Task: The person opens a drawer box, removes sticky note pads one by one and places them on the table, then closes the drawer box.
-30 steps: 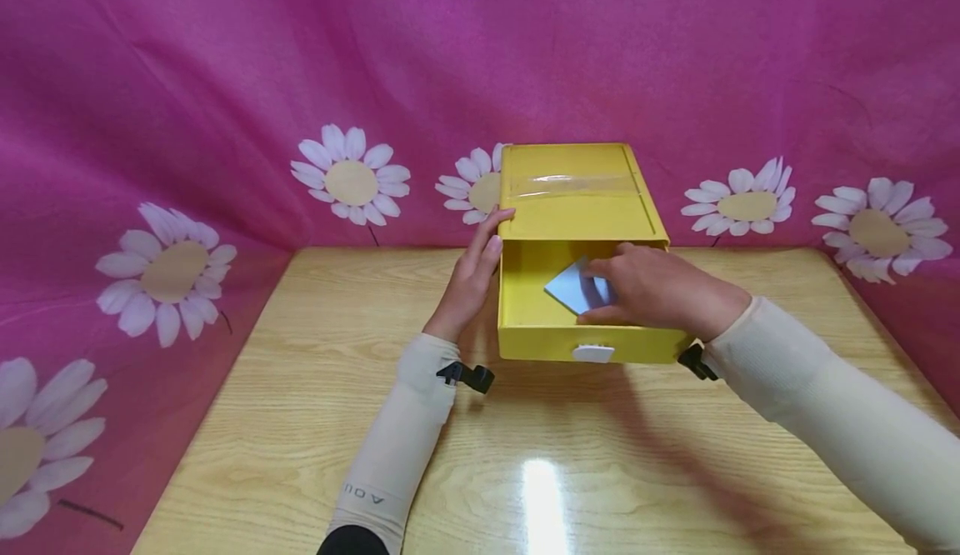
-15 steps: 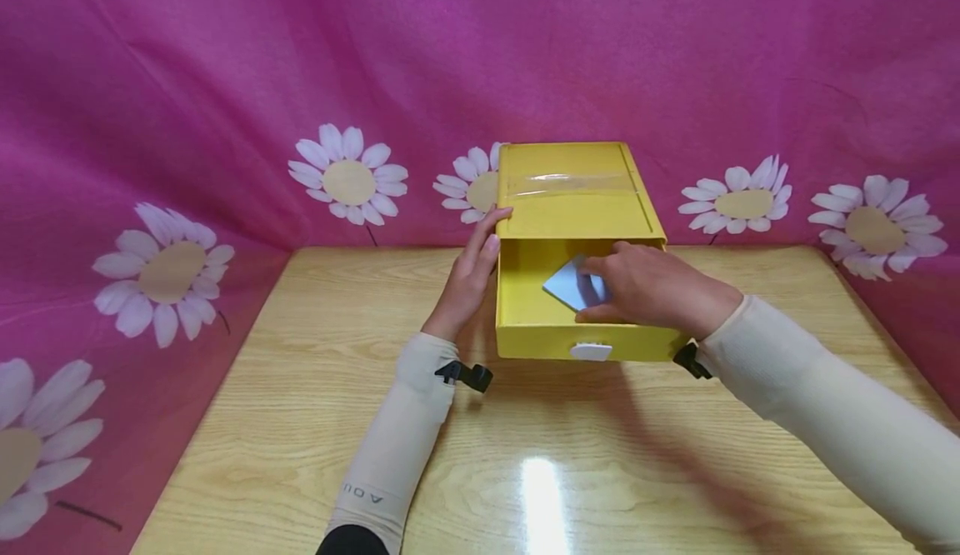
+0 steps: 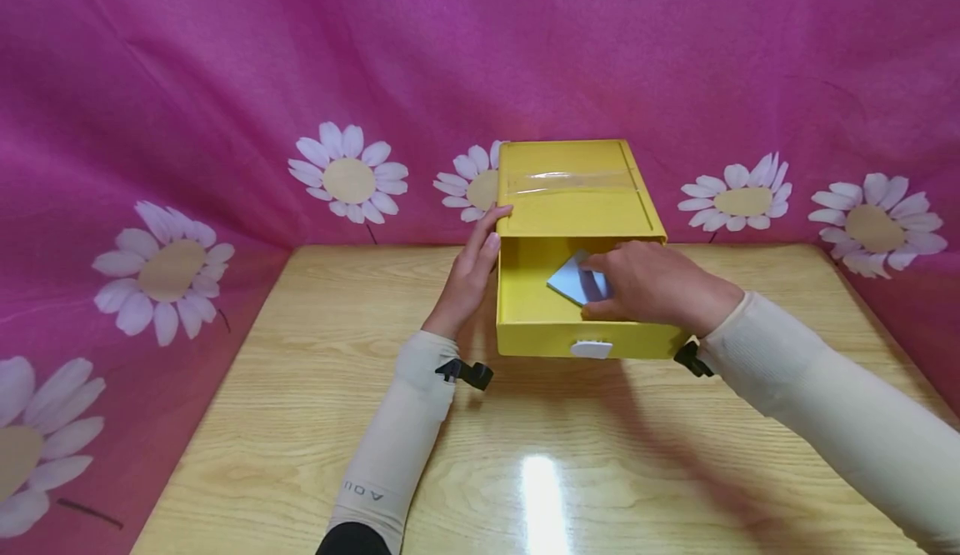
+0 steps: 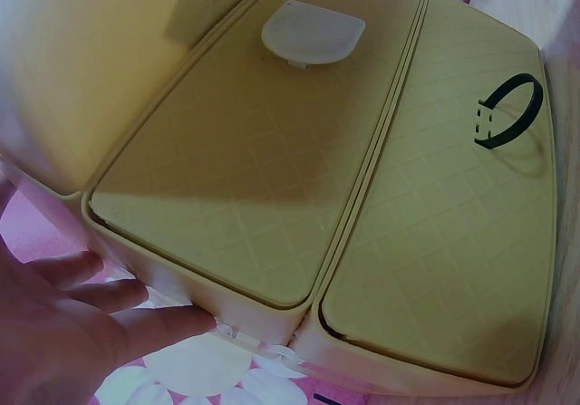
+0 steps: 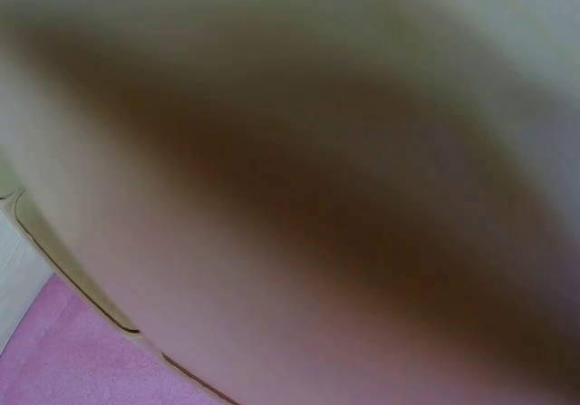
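Note:
In the head view a yellow drawer (image 3: 525, 339) with a white handle (image 3: 592, 349) is pulled out from its yellow box (image 3: 573, 213). Inside it, a thin light blue square (image 3: 566, 280) lies under my right hand (image 3: 656, 280), whose thumb and forefinger pinch it; the other fingers are mostly hidden. My left hand (image 3: 465, 284) rests along the box's left side, fingers extended, one fingertip at the top edge. The left wrist view shows these straight fingers (image 4: 163, 328) beside yellow panels. The right wrist view is mostly blurred.
Clear tape (image 3: 570, 182) crosses the box top. A black loop (image 4: 512, 110) sits on one yellow panel in the left wrist view. The box stands toward the back of a wooden table (image 3: 337, 313), before a pink flowered cloth (image 3: 420, 55).
The light blue square has shifted slightly right and back with my right fingers. My left hand stays on the box side, and the drawer remains pulled out.

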{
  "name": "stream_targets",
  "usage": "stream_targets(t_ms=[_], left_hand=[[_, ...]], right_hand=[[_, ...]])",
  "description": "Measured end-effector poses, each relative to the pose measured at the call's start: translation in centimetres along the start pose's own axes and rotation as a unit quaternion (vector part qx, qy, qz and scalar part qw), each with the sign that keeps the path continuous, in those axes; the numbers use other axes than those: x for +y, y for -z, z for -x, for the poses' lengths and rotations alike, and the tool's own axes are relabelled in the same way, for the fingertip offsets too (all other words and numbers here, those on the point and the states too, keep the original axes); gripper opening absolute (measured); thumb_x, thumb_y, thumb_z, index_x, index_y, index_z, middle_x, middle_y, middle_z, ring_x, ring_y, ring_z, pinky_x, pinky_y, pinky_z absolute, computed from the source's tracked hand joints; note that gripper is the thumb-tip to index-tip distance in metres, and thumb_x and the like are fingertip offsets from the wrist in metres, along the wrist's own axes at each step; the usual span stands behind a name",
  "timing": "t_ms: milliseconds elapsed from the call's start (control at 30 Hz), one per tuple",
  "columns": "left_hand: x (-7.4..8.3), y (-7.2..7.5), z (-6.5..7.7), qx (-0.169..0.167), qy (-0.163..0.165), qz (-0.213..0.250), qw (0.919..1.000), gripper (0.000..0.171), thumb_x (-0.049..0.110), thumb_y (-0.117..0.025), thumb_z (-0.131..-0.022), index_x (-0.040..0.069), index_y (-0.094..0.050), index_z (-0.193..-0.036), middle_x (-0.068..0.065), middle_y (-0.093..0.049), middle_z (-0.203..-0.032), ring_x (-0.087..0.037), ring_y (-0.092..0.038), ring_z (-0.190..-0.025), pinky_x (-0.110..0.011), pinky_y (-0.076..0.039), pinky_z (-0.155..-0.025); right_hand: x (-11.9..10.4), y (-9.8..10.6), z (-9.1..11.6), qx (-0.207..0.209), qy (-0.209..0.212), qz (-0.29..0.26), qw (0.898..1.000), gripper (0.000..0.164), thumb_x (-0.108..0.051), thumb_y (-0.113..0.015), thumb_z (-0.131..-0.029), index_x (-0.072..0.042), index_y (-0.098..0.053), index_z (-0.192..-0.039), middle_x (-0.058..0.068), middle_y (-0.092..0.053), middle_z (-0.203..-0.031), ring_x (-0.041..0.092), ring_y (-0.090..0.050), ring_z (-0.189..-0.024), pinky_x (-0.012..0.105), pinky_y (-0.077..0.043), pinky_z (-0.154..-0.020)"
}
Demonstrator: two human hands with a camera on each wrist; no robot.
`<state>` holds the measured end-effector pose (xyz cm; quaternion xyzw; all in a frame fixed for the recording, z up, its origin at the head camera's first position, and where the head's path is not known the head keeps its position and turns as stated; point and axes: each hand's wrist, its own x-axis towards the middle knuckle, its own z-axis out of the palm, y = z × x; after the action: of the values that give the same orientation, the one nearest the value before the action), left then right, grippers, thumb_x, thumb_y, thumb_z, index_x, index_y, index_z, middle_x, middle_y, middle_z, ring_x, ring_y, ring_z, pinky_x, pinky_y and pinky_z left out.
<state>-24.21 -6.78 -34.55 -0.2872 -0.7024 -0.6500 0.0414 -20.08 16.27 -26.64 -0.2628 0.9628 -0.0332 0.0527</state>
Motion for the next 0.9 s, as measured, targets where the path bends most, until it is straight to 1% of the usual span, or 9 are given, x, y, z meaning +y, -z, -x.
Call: stream_targets(t_ms=[133,233,333,500,700,833,900], left_hand=[[0.0,0.0,0.0,0.001,-0.002,-0.003,1.0000,0.045,0.012,-0.033,-0.103,0.010,-0.032,-0.148,-0.008,-0.016,-0.161,-0.016,-0.021,-0.144,-0.038,-0.026,-0.114],[0.1,0.0,0.0,0.002,-0.005,-0.006,1.0000,0.045,0.013,-0.033,-0.103,0.010,-0.033,-0.148,-0.008,-0.017,-0.160,-0.016,-0.022,-0.144,-0.038,-0.026,-0.114],[0.1,0.0,0.0,0.003,-0.011,-0.011,0.9999,0.045,0.012,-0.034,-0.103,0.009,-0.033,-0.147,-0.009,-0.019,-0.160,-0.017,-0.024,-0.143,-0.038,-0.027,-0.113],[0.1,0.0,0.0,0.002,-0.010,-0.013,0.9999,0.046,0.011,-0.033,-0.102,0.008,-0.033,-0.147,-0.009,-0.019,-0.160,-0.017,-0.024,-0.143,-0.037,-0.027,-0.113],[0.3,0.0,0.0,0.004,-0.005,-0.014,0.9999,0.045,0.012,-0.033,-0.102,0.009,-0.033,-0.147,-0.008,-0.019,-0.160,-0.017,-0.023,-0.143,-0.037,-0.027,-0.113],[0.2,0.0,0.0,0.004,-0.008,-0.009,0.9999,0.045,0.013,-0.034,-0.102,0.008,-0.034,-0.147,-0.009,-0.019,-0.159,-0.018,-0.025,-0.143,-0.038,-0.028,-0.113],[0.2,0.0,0.0,0.002,-0.008,-0.006,0.9999,0.045,0.014,-0.034,-0.103,0.008,-0.033,-0.147,-0.010,-0.019,-0.159,-0.018,-0.025,-0.142,-0.037,-0.028,-0.113]], right_hand=[[0.0,0.1,0.0,0.002,-0.006,-0.009,1.000,0.054,-0.040,-0.076,-0.077,-0.007,-0.065,-0.118,0.004,-0.057,-0.072,0.019,-0.052,-0.063,0.031,-0.042,-0.052],[-0.1,0.2,0.0,0.001,-0.010,-0.018,1.000,0.055,-0.041,-0.075,-0.076,-0.008,-0.065,-0.119,0.004,-0.057,-0.073,0.018,-0.052,-0.063,0.030,-0.042,-0.051],[-0.1,0.3,0.1,-0.003,-0.013,-0.024,1.000,0.055,-0.042,-0.074,-0.077,-0.009,-0.065,-0.120,0.003,-0.057,-0.074,0.018,-0.052,-0.064,0.029,-0.041,-0.050],[-0.3,0.7,0.4,-0.009,-0.016,-0.033,0.999,0.054,-0.042,-0.069,-0.080,-0.011,-0.065,-0.124,0.003,-0.057,-0.077,0.018,-0.051,-0.066,0.029,-0.039,-0.051],[-0.3,1.1,0.8,0.003,-0.020,-0.046,0.999,0.052,-0.042,-0.067,-0.080,-0.012,-0.066,-0.123,0.002,-0.055,-0.074,0.017,-0.049,-0.064,0.029,-0.036,-0.050],[-0.3,1.4,1.2,0.010,-0.026,-0.046,0.999,0.051,-0.042,-0.067,-0.080,-0.013,-0.066,-0.122,0.001,-0.054,-0.071,0.017,-0.049,-0.064,0.028,-0.036,-0.051],[-0.4,1.5,1.5,0.012,-0.030,-0.045,0.998,0.051,-0.042,-0.067,-0.081,-0.014,-0.066,-0.123,0.002,-0.054,-0.073,0.018,-0.049,-0.066,0.028,-0.037,-0.052]])
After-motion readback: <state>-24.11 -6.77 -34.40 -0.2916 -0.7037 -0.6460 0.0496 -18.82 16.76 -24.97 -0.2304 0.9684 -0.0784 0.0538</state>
